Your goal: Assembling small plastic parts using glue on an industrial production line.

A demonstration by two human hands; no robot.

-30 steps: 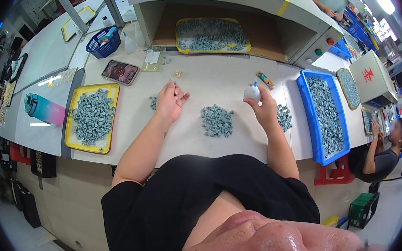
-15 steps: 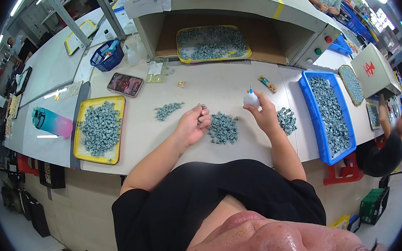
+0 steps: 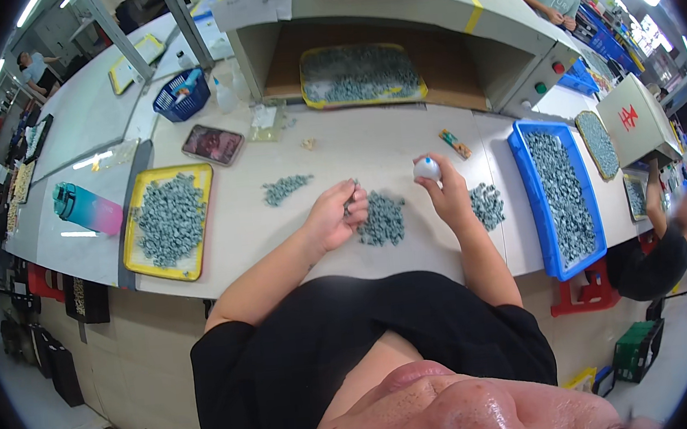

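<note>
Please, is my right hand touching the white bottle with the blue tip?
Touching. The head view shows the white bottle held in the right hand, between the thumb and the fingers.

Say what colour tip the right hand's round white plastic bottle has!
Blue tip, clearest in the head view.

Left hand [image 3: 337, 217]: has been shifted from the left pile [image 3: 286, 189] to beside the middle pile [image 3: 381, 218].
Left pile: fully exposed now (it was partly covered by the hand).
Bottle [image 3: 426, 170]: tilted, its blue tip now foreshortened.
Worker's arm [image 3: 656, 202]: stretched toward the box [image 3: 644, 124].
</note>
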